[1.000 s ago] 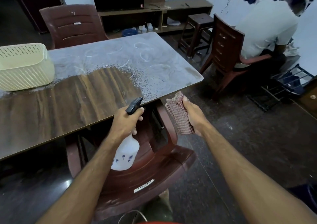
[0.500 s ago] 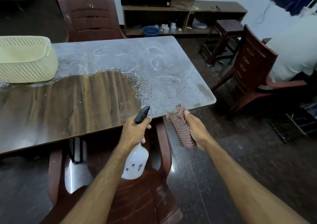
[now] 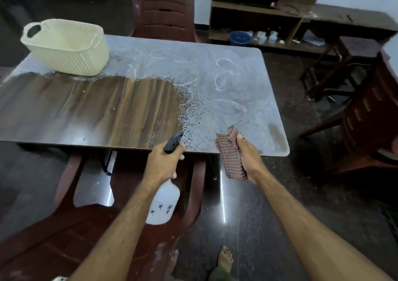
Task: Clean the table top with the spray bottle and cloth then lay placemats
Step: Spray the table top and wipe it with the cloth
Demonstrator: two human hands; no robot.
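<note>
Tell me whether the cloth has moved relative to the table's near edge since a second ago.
Yes. The cloth, gripped in the right hand, has moved forward: its top now overlaps the table near edge instead of hanging just short of it.

Dim indoor lighting is recorded throughout. A pale sheen is seen across the far half of the table [image 3: 215,82], and bright streaks are reflected on the dark floor [image 3: 223,194]. Corners are darkened. Straight edges are bowed by wide-angle distortion. Slight softness is noted overall, strongest at the margins.
</note>
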